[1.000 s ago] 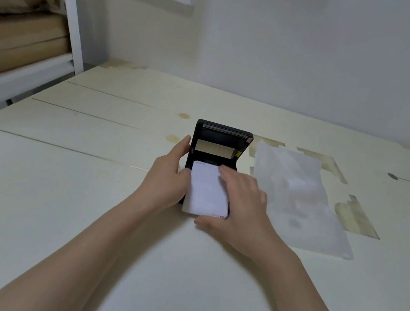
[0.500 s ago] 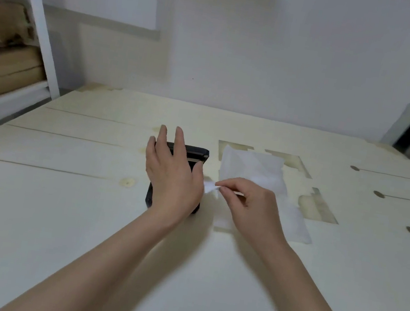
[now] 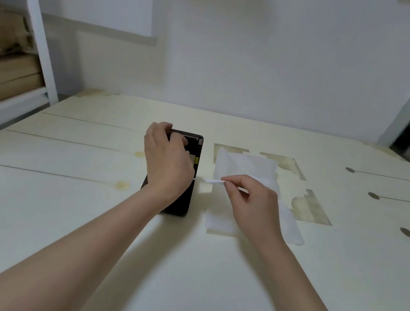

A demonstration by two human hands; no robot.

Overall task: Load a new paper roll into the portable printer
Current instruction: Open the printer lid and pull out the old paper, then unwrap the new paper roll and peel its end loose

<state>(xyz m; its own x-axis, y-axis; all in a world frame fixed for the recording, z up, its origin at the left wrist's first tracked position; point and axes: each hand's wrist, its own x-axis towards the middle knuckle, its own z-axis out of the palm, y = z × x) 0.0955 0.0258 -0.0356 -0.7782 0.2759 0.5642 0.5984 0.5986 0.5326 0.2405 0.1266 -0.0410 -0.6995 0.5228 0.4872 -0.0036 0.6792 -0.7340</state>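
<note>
A pale wooden surface (image 3: 55,212) runs to a white wall. On it, the right hand (image 3: 252,203) pinches a paper strip (image 3: 214,181) between fingertips, above a white sheet (image 3: 248,165). Just left, the left hand (image 3: 167,163) curls over the black printer (image 3: 189,179), fingers on its far edge.

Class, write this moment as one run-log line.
left hand: on black printer | right hand: pinching paper strip | white sheet: flat on table
</note>
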